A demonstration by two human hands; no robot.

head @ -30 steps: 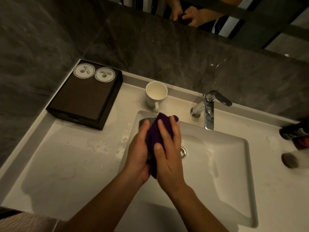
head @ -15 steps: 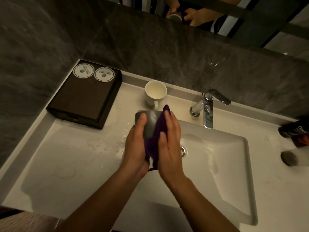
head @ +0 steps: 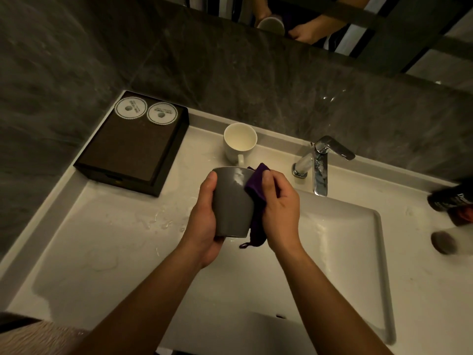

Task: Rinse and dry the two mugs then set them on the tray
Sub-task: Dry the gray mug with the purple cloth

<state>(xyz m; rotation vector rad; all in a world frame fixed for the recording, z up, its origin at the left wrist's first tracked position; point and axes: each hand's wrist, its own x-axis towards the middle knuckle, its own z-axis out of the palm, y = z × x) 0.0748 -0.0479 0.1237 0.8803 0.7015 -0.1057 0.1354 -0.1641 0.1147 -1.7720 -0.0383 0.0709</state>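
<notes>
Grey mug (head: 231,203): held over left edge of sink basin (head: 345,252), mouth tilted away; left hand (head: 204,224) curled round its body, thumb near rim.
Purple cloth (head: 256,184): pressed on mug's right side, gripped by curled fingers of right hand (head: 280,213).
White mug (head: 239,142): stood upright on counter behind basin, near dark tray (head: 133,152).
Tray: carried two round paper coasters (head: 130,108) at far end.

The grey mug (head: 231,203) hides the fingers of the left hand (head: 202,226); its handle is out of sight. The bottle (head: 450,199) is blurred and cut off at the right edge.
</notes>
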